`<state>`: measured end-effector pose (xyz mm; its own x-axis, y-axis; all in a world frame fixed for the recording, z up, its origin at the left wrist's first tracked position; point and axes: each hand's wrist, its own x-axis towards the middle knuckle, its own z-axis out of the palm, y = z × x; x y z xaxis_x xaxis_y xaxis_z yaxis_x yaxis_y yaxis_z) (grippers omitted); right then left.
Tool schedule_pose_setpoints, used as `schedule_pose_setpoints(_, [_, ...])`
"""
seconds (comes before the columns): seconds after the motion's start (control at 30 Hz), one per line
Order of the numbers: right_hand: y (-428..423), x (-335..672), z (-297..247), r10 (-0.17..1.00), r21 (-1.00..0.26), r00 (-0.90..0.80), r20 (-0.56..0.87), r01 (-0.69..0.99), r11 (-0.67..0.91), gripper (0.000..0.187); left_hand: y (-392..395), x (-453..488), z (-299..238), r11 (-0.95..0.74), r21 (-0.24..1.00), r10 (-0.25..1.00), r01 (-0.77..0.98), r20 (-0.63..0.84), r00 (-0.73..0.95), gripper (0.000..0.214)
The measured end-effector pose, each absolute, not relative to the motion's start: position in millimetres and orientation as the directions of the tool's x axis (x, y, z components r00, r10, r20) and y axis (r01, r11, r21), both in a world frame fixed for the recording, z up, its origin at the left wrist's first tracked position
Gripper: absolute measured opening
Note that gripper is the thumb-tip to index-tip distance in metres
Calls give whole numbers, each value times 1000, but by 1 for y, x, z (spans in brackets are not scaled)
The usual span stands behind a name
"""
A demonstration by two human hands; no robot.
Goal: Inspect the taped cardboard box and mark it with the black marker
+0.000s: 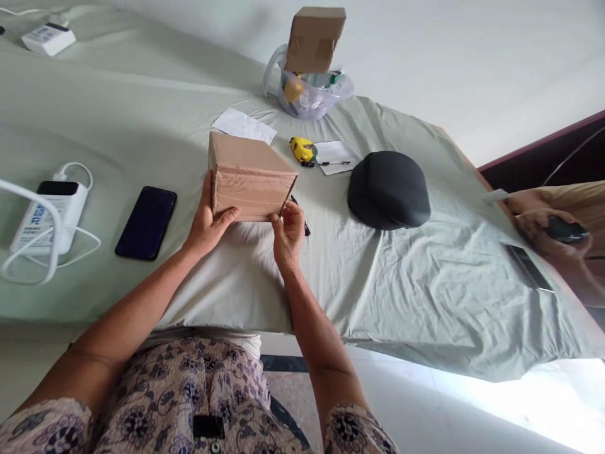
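Between my hands is a brown cardboard box [255,189], tilted so that its taped side faces me. My left hand [208,217] grips the lower left corner, thumb on the front face and fingers behind the left side. My right hand [289,234] pinches the lower right corner, with its thumb at the bottom edge. Just behind that hand, a thin black object [306,226] lies on the cloth, mostly hidden. A black phone [146,222] rests left of the box. Beyond the box are a folded white paper [243,125] and a yellow tape measure [302,150].
A black cap-like item [390,190] sits right of a notepad [331,151] with a pen. At the back, a clear plastic jug [309,104] holds another box [316,39]. White power banks [51,217] with cables lie left. Another person's hands [551,224] are at the right edge.
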<state>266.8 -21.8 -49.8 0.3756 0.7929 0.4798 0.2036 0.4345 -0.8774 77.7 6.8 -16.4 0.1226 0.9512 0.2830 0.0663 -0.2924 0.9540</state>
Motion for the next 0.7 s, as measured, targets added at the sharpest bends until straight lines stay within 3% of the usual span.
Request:
schedule_pose_setpoints(0.07, [-21,275,-49,813,-864,301,498,250,437,34,8,77,-16,-227,973,965,-30,229,126,107])
schedule_pose_setpoints(0.13, [-20,287,-46,820,-823,248,516,409,394,32,10,76,-16,-172,981,975,-85,182,130,107])
schedule_pose_setpoints(0.27, [-19,314,-44,851,-601,292,436,799,34,36,10,74,-15,-162,983,980,-89,171,98,101])
schedule_pose_setpoints(0.37, [-20,327,-44,886,-452,399,237,852,-262,41,11,73,-14,-166,982,981,-90,174,90,97])
schedule_pose_setpoints(0.47, [-22,329,-44,904,-396,410,122,855,-334,38,12,71,-14,-173,981,980,-91,180,87,92])
schedule_pose_setpoints(0.57, [-22,326,-44,903,-476,409,130,825,-305,35,15,71,-17,-188,978,978,-88,195,73,89])
schedule_pose_setpoints(0.7, [-17,322,-47,901,-814,385,201,577,-65,36,20,71,-23,-199,977,979,-70,202,38,88])
